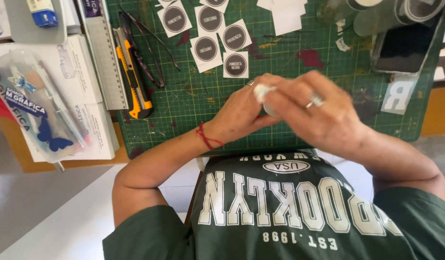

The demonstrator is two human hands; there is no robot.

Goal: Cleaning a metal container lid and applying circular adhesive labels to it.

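Note:
My left hand (239,113) and my right hand (318,113) meet over the green cutting mat (193,103), close to my chest. Between the fingertips of both hands sits a small white piece (262,91), mostly hidden; it looks like a sticker or its backing paper. A red thread bracelet circles my left wrist, and a ring is on my right hand. Several square white stickers with dark round labels (210,36) lie on the mat beyond my hands.
A yellow utility knife (133,79), a metal ruler (104,53) and dark glasses (148,53) lie at the mat's left edge. Clear bags and white boxes (54,96) sit further left. A phone (403,45) and tape rolls (400,12) are at the back right.

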